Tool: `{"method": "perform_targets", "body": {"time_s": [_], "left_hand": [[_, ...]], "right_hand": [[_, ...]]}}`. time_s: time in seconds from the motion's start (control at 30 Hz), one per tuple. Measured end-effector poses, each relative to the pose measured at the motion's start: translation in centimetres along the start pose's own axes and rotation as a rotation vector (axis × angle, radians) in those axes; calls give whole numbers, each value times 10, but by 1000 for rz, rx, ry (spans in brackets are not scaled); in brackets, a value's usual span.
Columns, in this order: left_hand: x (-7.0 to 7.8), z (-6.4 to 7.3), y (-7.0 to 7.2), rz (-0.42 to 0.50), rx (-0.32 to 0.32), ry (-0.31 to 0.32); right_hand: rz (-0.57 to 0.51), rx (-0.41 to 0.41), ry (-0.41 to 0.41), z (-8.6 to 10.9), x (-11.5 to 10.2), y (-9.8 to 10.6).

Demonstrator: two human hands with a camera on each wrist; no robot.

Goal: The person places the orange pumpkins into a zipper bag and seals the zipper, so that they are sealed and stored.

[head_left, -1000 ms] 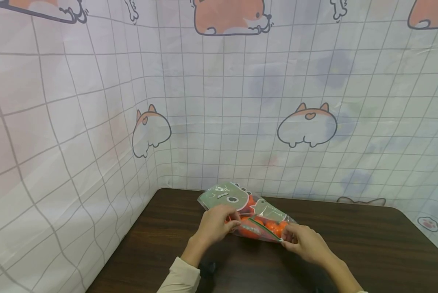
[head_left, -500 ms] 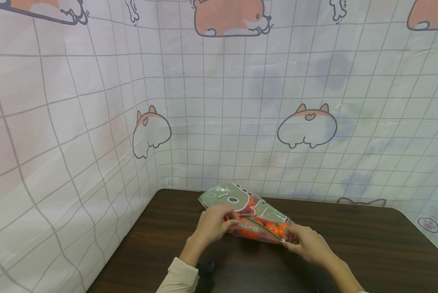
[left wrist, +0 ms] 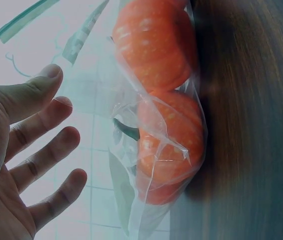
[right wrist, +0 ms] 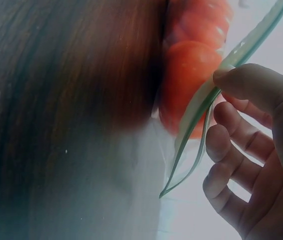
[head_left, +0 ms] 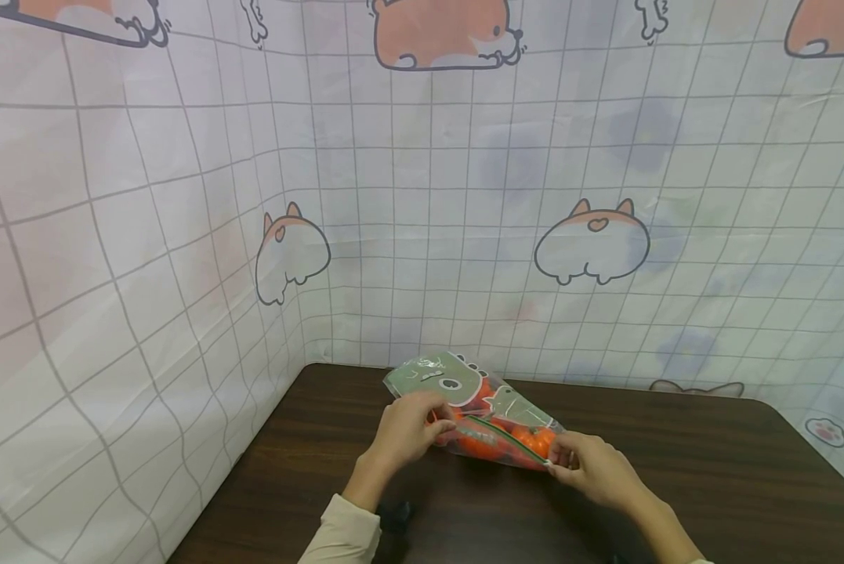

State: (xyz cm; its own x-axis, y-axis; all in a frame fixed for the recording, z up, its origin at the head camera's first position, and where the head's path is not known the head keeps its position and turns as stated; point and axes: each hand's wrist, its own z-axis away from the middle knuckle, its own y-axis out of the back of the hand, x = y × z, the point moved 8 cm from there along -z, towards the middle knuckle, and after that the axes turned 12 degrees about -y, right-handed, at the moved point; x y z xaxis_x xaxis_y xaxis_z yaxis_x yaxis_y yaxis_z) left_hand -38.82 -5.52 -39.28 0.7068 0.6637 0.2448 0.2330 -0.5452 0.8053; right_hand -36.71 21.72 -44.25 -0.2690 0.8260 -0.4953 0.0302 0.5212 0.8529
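A clear zip bag (head_left: 422, 376) with a green dinosaur print lies on the dark table, with orange-red pumpkins (head_left: 479, 445) inside. My left hand (head_left: 407, 427) pinches its near edge, left of the green zip strip (head_left: 509, 437). In the left wrist view, a ribbed pumpkin (left wrist: 154, 42) and one with a green stem (left wrist: 171, 137) show through the film beside the spread fingers. My right hand (head_left: 594, 468) pinches the strip's right end. The right wrist view shows thumb and forefinger on the strip (right wrist: 201, 107), whose two green edges stand apart below the fingertips.
The dark wood-grain table (head_left: 711, 462) reaches back to a white gridded curtain (head_left: 429, 235) printed with dogs, which also runs along the left side. A small dark object (head_left: 396, 517) shows beside the left sleeve (head_left: 344, 529).
My left hand has shifted slightly left and my right hand slightly right, drawing the strip a little longer between them. Both keep their pinch on the bag.
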Motion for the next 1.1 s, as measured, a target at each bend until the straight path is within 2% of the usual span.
{"method": "perform_targets", "body": {"time_s": [0.8,1.1], "left_hand": [[-5,2,6,30,41,9],[-9,3,10,19,51,7]], "right_hand": [[4,-18,-45,1,10,0],[12,-7,-26,1,12,3]]}}
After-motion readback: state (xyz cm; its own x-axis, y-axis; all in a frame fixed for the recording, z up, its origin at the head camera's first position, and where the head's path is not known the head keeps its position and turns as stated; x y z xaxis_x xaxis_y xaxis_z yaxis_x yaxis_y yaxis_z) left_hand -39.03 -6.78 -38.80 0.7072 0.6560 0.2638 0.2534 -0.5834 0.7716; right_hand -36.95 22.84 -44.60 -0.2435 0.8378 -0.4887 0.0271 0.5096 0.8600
